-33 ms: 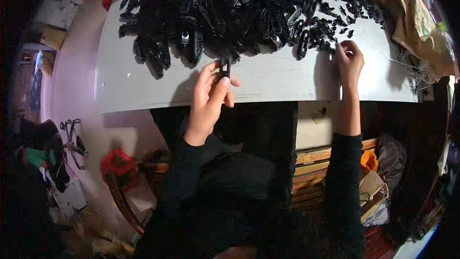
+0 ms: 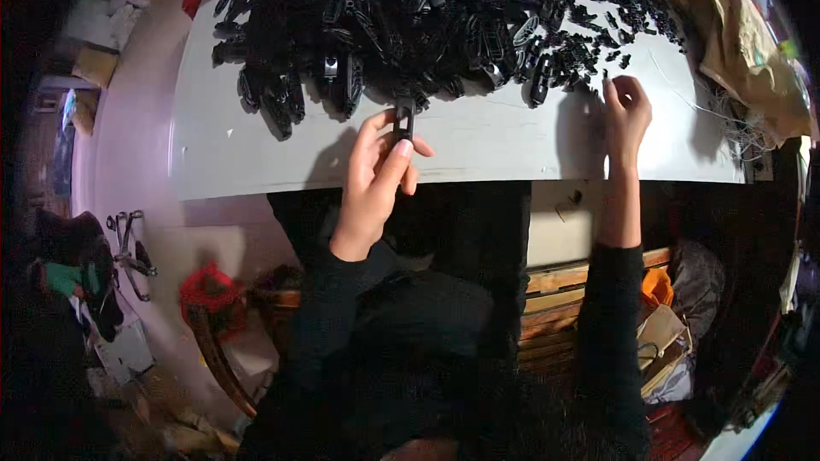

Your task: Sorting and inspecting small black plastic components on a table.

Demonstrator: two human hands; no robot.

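Note:
My left hand point(image 2: 373, 183) is closed on a black plastic part point(image 2: 405, 118), long and narrow with a slot in it, held upright between thumb and fingers over the table's near side. Off to the right, my right hand point(image 2: 629, 111) is in a pinch, with a tiny black piece point(image 2: 606, 74) at its fingertips. That piece is too small to make out in detail. Beyond both hands spreads a heap of black plastic parts point(image 2: 410, 26), many of them long and slotted. Smaller black pieces point(image 2: 576, 58) lie scattered close to my right hand.
Everything lies on a white table point(image 2: 487, 141), its near edge just in front of me. Brown paper point(image 2: 743, 51) and tangled thin strands point(image 2: 747, 132) border its right side. Below stand a wooden slatted bench point(image 2: 555, 299) and a red basket point(image 2: 209, 290).
My right hand has lifted slightly away from the small pieces, with the tiny black piece now showing at its fingertips. The part in my left hand has turned a little.

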